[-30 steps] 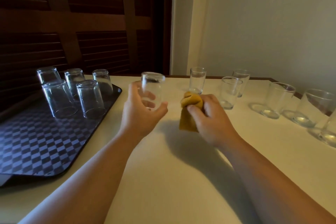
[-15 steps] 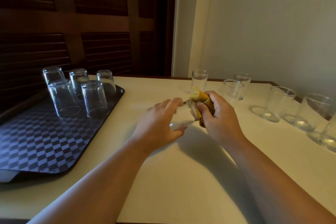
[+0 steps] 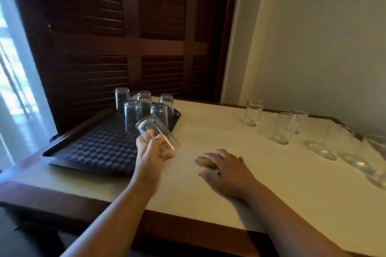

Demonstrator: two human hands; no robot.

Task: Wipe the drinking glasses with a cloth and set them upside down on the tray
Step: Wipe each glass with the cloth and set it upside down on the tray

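Note:
My left hand grips a clear drinking glass, tilted, just above the right edge of the dark checkered tray. Several glasses stand upside down at the tray's far end. My right hand rests on the table over the yellow cloth, which shows only at my fingertips. Several upright glasses stand in a row along the table's far right side.
The cream table has a dark wooden rim near me. Dark louvred shutters stand behind the tray, a bright window at the far left, a pale wall on the right.
My left hand has carried the glass left, from in front of me to the tray's edge. My right hand has dropped to the table with the cloth. The view has swung left.

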